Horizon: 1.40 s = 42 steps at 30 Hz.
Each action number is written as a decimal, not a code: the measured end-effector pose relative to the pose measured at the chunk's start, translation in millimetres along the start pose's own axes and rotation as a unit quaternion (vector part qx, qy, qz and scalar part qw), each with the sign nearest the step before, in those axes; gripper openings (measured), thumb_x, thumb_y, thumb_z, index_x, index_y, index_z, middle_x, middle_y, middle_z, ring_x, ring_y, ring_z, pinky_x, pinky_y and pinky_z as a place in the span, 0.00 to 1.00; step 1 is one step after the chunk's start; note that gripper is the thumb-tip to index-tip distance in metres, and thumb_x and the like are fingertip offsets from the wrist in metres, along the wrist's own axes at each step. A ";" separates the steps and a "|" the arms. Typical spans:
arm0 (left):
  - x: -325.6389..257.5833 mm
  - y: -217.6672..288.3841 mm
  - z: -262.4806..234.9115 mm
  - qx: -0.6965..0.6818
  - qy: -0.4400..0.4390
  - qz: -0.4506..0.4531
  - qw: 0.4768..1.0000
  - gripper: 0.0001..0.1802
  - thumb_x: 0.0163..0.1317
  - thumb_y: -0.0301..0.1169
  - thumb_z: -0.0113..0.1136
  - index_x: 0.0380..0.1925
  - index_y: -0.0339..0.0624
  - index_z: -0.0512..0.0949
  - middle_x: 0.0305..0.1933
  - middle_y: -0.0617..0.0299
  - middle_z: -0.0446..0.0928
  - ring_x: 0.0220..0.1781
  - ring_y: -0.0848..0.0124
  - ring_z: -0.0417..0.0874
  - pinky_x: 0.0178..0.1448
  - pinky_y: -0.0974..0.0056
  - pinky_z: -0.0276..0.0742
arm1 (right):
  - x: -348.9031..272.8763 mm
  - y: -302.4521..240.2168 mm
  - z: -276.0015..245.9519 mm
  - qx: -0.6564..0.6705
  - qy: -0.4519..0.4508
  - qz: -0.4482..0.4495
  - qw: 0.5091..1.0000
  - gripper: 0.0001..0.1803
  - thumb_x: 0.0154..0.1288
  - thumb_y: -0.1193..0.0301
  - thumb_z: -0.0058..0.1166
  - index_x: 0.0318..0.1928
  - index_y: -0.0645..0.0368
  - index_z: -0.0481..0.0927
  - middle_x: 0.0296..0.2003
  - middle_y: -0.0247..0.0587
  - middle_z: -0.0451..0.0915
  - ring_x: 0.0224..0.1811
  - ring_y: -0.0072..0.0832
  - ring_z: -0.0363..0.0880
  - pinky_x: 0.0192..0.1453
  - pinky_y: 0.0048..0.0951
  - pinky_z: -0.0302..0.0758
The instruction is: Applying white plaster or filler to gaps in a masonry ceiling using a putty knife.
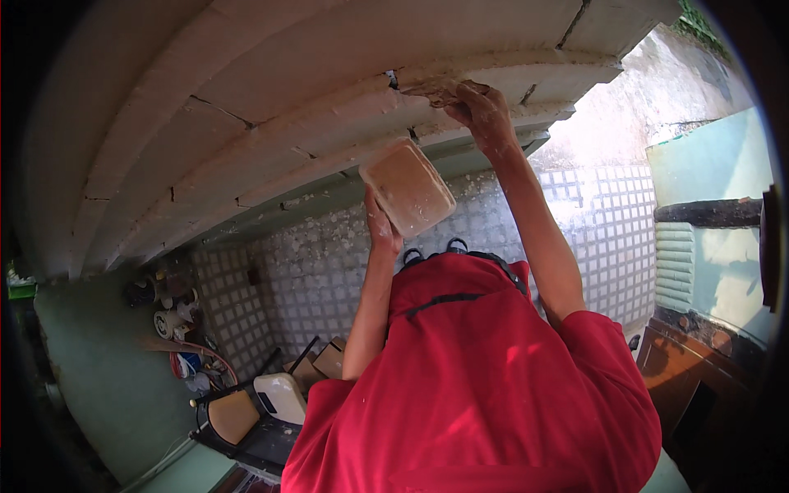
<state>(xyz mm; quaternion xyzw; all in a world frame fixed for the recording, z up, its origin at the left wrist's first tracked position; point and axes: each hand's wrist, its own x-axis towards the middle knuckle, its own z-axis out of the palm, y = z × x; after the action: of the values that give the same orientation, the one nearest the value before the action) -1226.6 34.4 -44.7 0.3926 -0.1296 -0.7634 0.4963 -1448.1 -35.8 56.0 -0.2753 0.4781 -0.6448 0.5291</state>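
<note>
My left hand grips a tan, rectangular tub by its side, tilted below the ledge. White specks and dust cover the tub; its contents cannot be made out. Raised higher, my right hand pinches a crumpled brown cloth-like piece against the stepped, off-white moulding. Dark cracks and gaps run across this moulding, one of them just left of the cloth-like piece. Part of the piece is hidden by my fingers.
Below lies a tiled floor, with my feet on it. At lower left stand a black-framed chair, a white box-like object and a pile of cables and odds and ends. A brown wooden cabinet stands at right.
</note>
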 end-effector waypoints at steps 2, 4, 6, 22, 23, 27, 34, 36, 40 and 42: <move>-0.1 0.8 0.3 -0.006 0.004 -0.002 1.000 0.35 0.67 0.58 0.45 0.66 0.49 0.61 0.65 0.64 0.67 0.64 0.65 0.71 0.66 0.58 0.69 | -8.8 -4.8 -4.0 -0.003 -0.016 0.003 1.000 0.13 0.70 0.69 0.49 0.44 0.68 0.79 0.36 0.38 0.80 0.33 0.17 0.78 0.38 0.18 0.80; -3.1 2.5 -0.1 -0.004 0.013 -0.005 1.000 0.35 0.67 0.58 0.45 0.66 0.49 0.61 0.65 0.63 0.67 0.64 0.65 0.71 0.66 0.58 0.69 | -21.8 -8.8 -11.2 0.005 0.019 0.041 0.999 0.14 0.70 0.70 0.48 0.49 0.67 0.77 0.36 0.36 0.80 0.32 0.16 0.78 0.35 0.17 0.79; -4.9 3.8 3.1 -0.001 0.019 -0.011 1.000 0.35 0.67 0.58 0.45 0.66 0.49 0.61 0.64 0.63 0.68 0.64 0.64 0.71 0.66 0.58 0.70 | -30.9 -10.4 -32.0 -0.003 0.029 0.038 0.999 0.13 0.68 0.71 0.50 0.47 0.68 0.77 0.37 0.38 0.80 0.32 0.19 0.79 0.36 0.19 0.80; -2.3 -0.1 -2.1 0.022 0.000 -0.011 1.000 0.34 0.68 0.58 0.43 0.66 0.49 0.61 0.64 0.63 0.68 0.63 0.64 0.72 0.65 0.57 0.71 | -13.1 -20.1 -36.3 -0.064 0.062 -0.053 0.995 0.16 0.67 0.68 0.51 0.46 0.70 0.78 0.38 0.42 0.82 0.34 0.24 0.83 0.36 0.21 0.81; -1.8 0.7 -2.7 0.017 -0.001 -0.013 1.000 0.34 0.68 0.58 0.44 0.66 0.49 0.61 0.64 0.63 0.68 0.63 0.64 0.72 0.65 0.57 0.71 | -18.9 -22.8 -36.5 -0.063 0.063 -0.053 0.995 0.16 0.67 0.68 0.51 0.46 0.70 0.78 0.38 0.42 0.82 0.34 0.24 0.83 0.36 0.21 0.81; -3.6 1.5 0.7 0.023 -0.003 -0.003 1.000 0.34 0.68 0.57 0.45 0.66 0.49 0.62 0.64 0.63 0.68 0.63 0.64 0.72 0.65 0.58 0.71 | -29.3 -23.8 -63.5 -0.054 0.087 -0.030 0.994 0.16 0.63 0.71 0.53 0.46 0.71 0.77 0.37 0.45 0.82 0.34 0.28 0.84 0.36 0.23 0.82; -4.2 -0.6 -2.4 0.016 -0.011 0.007 1.000 0.33 0.68 0.56 0.46 0.65 0.48 0.63 0.64 0.64 0.68 0.63 0.64 0.72 0.65 0.58 0.71 | 14.8 -19.1 -114.7 -0.061 0.101 -0.046 0.992 0.14 0.64 0.70 0.52 0.42 0.72 0.79 0.34 0.44 0.81 0.33 0.26 0.82 0.39 0.24 0.81; -4.9 -1.6 -3.3 0.007 -0.008 0.006 1.000 0.32 0.68 0.55 0.46 0.65 0.48 0.63 0.64 0.64 0.68 0.63 0.65 0.72 0.64 0.58 0.71 | 22.5 -29.1 -107.4 -0.075 0.088 -0.038 0.993 0.13 0.66 0.69 0.51 0.40 0.69 0.79 0.34 0.40 0.80 0.34 0.23 0.80 0.40 0.21 0.79; -2.4 -4.8 -4.3 0.004 -0.012 0.011 1.000 0.32 0.68 0.54 0.47 0.65 0.49 0.63 0.63 0.64 0.68 0.63 0.65 0.72 0.65 0.58 0.71 | 23.6 -53.0 -105.9 -0.104 0.052 -0.056 0.992 0.15 0.65 0.70 0.53 0.41 0.73 0.79 0.35 0.45 0.81 0.34 0.27 0.82 0.40 0.25 0.81; -2.0 -6.3 -4.5 0.002 -0.012 0.011 1.000 0.32 0.68 0.54 0.48 0.65 0.49 0.63 0.63 0.64 0.68 0.63 0.65 0.72 0.65 0.58 0.71 | 13.4 -63.9 -102.6 -0.089 0.061 -0.059 0.992 0.15 0.65 0.69 0.53 0.42 0.72 0.79 0.35 0.44 0.81 0.34 0.26 0.82 0.40 0.24 0.81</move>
<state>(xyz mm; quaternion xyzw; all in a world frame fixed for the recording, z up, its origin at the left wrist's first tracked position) -1227.0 39.9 -50.4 0.3828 -0.1413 -0.7626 0.5019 -1567.1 -16.1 71.9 -0.3092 0.5480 -0.6452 0.4333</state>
